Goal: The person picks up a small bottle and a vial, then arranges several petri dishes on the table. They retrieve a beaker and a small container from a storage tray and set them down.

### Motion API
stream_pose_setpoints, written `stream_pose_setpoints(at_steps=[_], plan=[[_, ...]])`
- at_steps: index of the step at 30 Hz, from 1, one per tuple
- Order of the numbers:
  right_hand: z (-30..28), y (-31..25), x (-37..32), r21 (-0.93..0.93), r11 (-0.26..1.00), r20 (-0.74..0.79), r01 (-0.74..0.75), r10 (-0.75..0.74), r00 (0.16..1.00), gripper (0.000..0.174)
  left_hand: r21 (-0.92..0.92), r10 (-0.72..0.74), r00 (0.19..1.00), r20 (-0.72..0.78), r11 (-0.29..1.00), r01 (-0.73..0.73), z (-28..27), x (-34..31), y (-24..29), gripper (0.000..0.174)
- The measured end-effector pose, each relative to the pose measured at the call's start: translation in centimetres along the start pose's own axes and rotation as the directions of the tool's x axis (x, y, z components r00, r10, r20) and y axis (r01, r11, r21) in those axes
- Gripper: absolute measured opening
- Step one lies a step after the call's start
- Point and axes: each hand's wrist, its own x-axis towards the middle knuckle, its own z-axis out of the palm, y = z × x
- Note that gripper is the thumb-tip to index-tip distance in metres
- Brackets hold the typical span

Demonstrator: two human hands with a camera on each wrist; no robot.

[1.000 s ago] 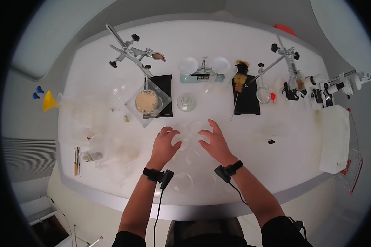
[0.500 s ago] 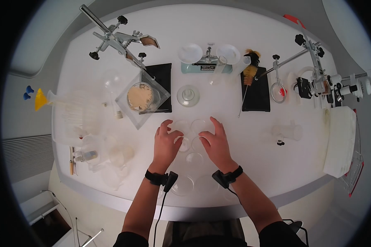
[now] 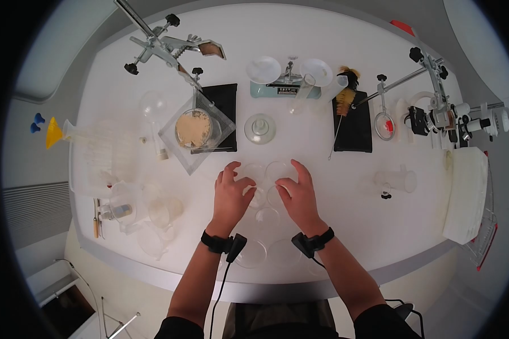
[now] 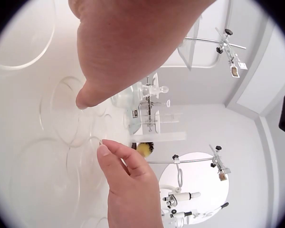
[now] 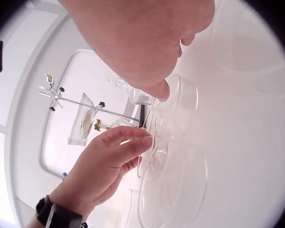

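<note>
My left hand (image 3: 231, 193) and right hand (image 3: 300, 195) face each other over a cluster of clear round glass petri dishes. In the right wrist view, the left thumb and forefinger pinch the thin rim of a petri dish (image 5: 141, 164). The right thumb and forefinger meet in a pinch at another glass rim, seen in the left wrist view; that petri dish (image 3: 275, 198) lies beside the right fingertips. More dishes stand around them: one petri dish (image 3: 267, 218) just in front and larger ones, such as a glass dish (image 3: 250, 254), near the table edge.
Behind the hands stand a stoppered glass bottle (image 3: 259, 129) and a balance (image 3: 280, 90). A clamp stand with a gauze (image 3: 212, 127) is at left, another stand base (image 3: 353, 127) at right. Glassware (image 3: 164, 206) covers the left side; a microscope (image 3: 464, 121) is at far right.
The head view has shifted, so the bench things appear moved. Both hands stay over the dishes, and thumb and forefinger of each have drawn closer together.
</note>
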Motion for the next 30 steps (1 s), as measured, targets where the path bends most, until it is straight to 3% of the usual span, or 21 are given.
stream_pose_setpoints(at_steps=[21,24,26,30], plan=[[0.1,-0.1,-0.2,-0.026,1.0,0.035,0.011,-0.01,0.999,0.015,0.005,0.004,1.0,0.025,1.0,-0.004,-0.4,0.0,-0.1,0.025],[-1.2,-0.3,-0.2,0.003,0.999,0.039,-0.04,0.04,0.998,0.023,-0.067,-0.038,0.998,0.04,0.997,0.04,-1.2,-0.2,0.3,0.034],[-2.8,0.0,-0.9,0.017,0.996,-0.005,-0.09,0.09,0.996,0.031,-0.307,-0.156,0.986,0.068,0.937,0.169,-2.8,-0.8,0.8,0.041],[-6.2,1.3,-3.8,-0.013,0.986,0.066,-0.166,0.166,0.984,0.03,-0.208,-0.18,0.983,0.037,0.961,0.183,-5.6,-3.5,0.3,0.043]])
